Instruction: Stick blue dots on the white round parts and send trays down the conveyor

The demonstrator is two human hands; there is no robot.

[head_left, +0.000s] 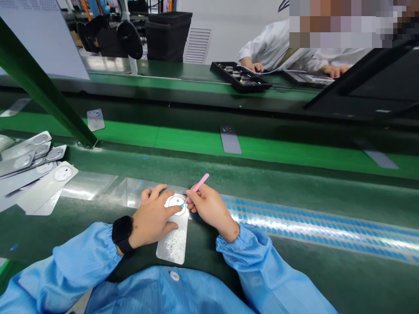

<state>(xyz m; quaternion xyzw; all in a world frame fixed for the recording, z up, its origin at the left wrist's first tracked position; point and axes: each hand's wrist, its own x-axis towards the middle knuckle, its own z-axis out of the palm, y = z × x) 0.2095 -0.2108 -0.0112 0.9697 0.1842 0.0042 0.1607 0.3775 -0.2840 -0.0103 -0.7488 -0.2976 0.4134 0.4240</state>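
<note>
A pale phone back cover with a round camera ring lies flat on the dark green bench in front of me. My left hand rests on its left side with fingers spread. The index finger touches the ring area beside a tiny blue piece. From the right, my right hand pinches pink tweezers, their tip at the blue piece. A clear film strip with rows of blue round stickers runs along the bench beside the right hand.
Several similar covers are piled at the left. A green post slants up there. Beyond, a green conveyor belt carries a few covers, one a grey cover. Across it are a black tray and a co-worker's hand.
</note>
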